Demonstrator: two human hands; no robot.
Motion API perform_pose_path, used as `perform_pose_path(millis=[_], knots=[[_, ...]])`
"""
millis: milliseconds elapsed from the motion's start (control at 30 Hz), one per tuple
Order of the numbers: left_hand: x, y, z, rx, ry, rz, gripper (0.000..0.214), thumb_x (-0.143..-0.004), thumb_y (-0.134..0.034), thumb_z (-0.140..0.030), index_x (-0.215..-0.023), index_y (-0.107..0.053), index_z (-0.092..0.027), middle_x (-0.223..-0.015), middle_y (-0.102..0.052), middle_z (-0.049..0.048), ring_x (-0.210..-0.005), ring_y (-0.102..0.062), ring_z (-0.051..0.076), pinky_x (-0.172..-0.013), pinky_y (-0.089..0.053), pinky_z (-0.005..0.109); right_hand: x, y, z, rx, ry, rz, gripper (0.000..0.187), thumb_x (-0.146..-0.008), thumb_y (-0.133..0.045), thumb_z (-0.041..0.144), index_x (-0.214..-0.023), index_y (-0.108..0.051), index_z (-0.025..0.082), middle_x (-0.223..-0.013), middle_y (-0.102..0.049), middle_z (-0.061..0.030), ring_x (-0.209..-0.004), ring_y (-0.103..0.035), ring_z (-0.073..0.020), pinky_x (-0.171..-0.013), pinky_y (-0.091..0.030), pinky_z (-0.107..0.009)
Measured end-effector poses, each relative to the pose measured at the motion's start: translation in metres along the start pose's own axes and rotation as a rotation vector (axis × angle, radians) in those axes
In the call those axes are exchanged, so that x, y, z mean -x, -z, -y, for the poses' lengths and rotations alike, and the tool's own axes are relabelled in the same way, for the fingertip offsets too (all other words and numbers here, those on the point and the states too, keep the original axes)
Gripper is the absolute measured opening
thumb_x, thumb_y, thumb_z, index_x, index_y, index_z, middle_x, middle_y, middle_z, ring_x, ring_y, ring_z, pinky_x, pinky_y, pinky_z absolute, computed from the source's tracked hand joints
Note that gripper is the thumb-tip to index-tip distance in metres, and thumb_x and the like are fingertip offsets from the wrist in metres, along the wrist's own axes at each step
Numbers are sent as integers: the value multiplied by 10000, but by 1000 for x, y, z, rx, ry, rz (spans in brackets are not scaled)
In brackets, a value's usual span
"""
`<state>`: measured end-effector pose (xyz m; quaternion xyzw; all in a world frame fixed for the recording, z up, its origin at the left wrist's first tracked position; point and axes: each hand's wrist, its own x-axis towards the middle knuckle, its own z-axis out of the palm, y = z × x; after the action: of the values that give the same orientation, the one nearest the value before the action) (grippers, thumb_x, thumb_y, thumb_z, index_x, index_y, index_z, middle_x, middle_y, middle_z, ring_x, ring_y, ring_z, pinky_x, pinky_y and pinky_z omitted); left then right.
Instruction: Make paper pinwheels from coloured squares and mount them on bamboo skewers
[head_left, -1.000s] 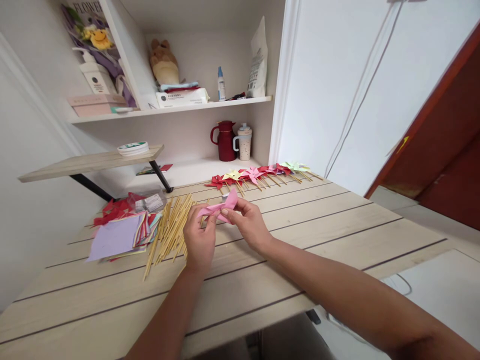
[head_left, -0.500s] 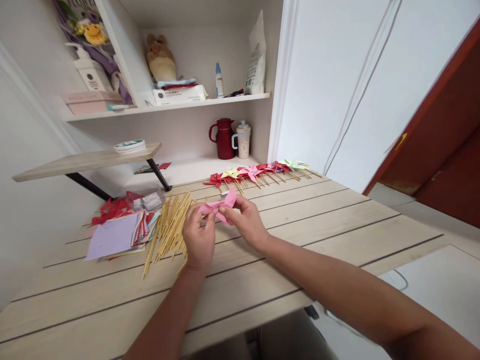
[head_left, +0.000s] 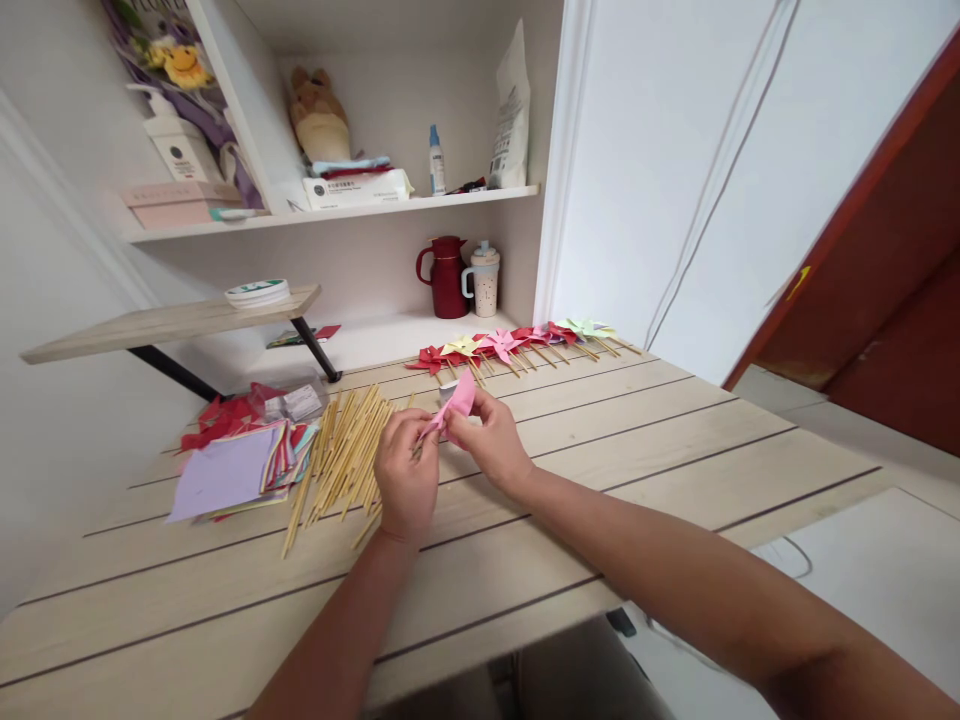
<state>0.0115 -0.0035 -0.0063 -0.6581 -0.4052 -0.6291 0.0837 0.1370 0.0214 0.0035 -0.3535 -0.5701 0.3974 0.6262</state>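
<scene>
A partly folded pink paper pinwheel (head_left: 460, 394) is held between my two hands above the table. My left hand (head_left: 407, 478) is closed, its fingertips pinching the pinwheel's left side; a small dark bit shows at the fingers, too small to name. My right hand (head_left: 493, 440) grips the right side between thumb and fingers. Just left of my left hand lies a loose pile of thin wooden sticks (head_left: 345, 450). Behind my hands, a small grey-white object (head_left: 448, 390) is mostly hidden by the paper.
Finished pinwheels on sticks (head_left: 501, 345) line the table's back edge. Coloured paper squares (head_left: 221, 475) are stacked at left, beside red paper pieces (head_left: 217, 422) and a clear plastic box (head_left: 296, 403). A raised wooden shelf (head_left: 165, 325) stands behind them. A red jug (head_left: 448, 280) and a cup (head_left: 486, 283) stand farther back.
My left hand has turned and shifted slightly right, closing more around the pinwheel. The pink paper now looks narrower and more upright. My right hand has barely moved.
</scene>
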Motion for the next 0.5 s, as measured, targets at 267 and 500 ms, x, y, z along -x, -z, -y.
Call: perform_pose_path(millis=[267,500], knots=[[-2,0,4,140,236,-49,52,-854,-714,-236,-819,-687,-208,-885,-701,30,-866,-669,182,-835,-539,335,-1,3,-1,-144,7,114,286,-799,-754,485,-828,-701,206,-787,-656,-11,-753,-569,-176,-741,-471,-319],[3,-6,9,245,368,-68,66,-841,-730,-258,-852,-707,-198,-889,-687,33,-854,-661,173,-810,-537,315,-1,4,-7,-197,10,142,240,-816,-754,453,-852,-711,220,-804,-659,-2,-776,-575,-173,-767,-466,-319]])
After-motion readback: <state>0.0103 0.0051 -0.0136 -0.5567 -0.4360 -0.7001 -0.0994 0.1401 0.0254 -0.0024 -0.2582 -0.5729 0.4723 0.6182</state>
